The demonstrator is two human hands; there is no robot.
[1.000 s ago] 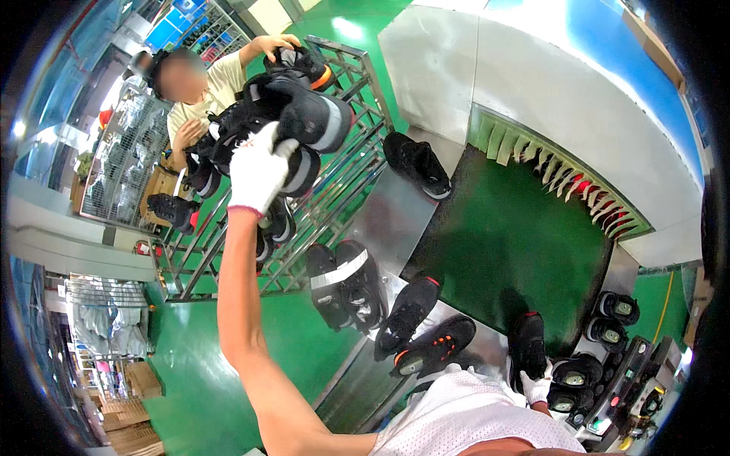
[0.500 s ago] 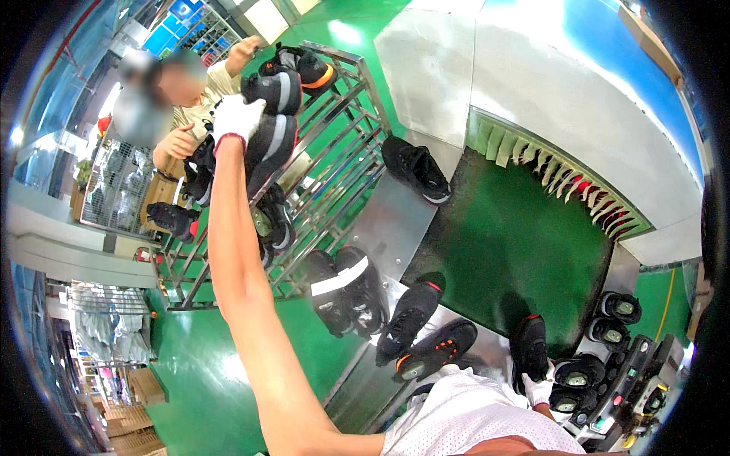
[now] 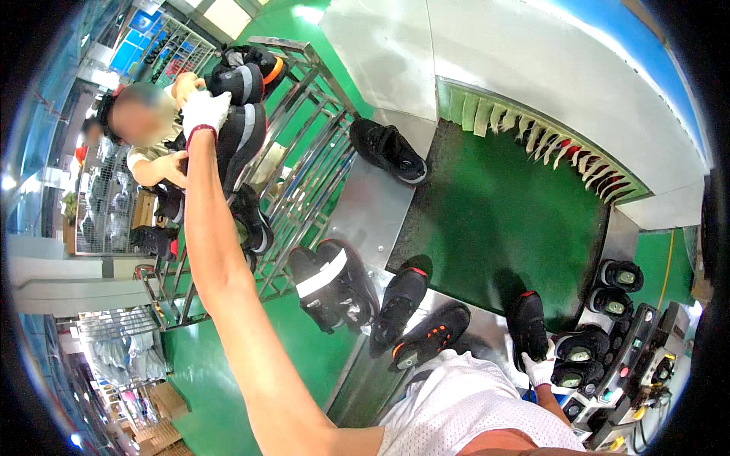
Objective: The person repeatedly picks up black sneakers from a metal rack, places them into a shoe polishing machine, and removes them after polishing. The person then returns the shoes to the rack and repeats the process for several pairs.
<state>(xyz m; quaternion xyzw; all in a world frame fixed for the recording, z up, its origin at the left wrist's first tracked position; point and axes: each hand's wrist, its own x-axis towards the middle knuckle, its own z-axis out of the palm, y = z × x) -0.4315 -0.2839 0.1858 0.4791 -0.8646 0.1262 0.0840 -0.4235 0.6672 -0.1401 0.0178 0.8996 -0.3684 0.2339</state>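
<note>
My left hand (image 3: pixel 206 114), in a white knitted glove with a red cuff, reaches far out to the metal rack. Its fingers are closed on a black shoe (image 3: pixel 245 144) with a grey band, whose sole edge faces right; the fingertips are partly hidden. Near my body, my gloved right hand (image 3: pixel 539 369) grips the heel end of another black shoe (image 3: pixel 526 323). That shoe's red-tipped toe points away over the green belt (image 3: pixel 494 228). A co-worker's bare hands (image 3: pixel 169 167) are beside my left glove, close to the shoes on the rack.
The tubular metal rack (image 3: pixel 308 125) carries several black shoes. More shoes lie along the steel ledge, including a pair with a white strip (image 3: pixel 321 280) and an orange-trimmed shoe (image 3: pixel 432 334). Fabric flaps (image 3: pixel 525 129) hang at the machine's opening. Shoe-shaped fixtures (image 3: pixel 585 353) stand at right.
The scene has shifted left in the view. The co-worker's raised hand has come down next to my left glove. Both my hands keep their hold on their shoes.
</note>
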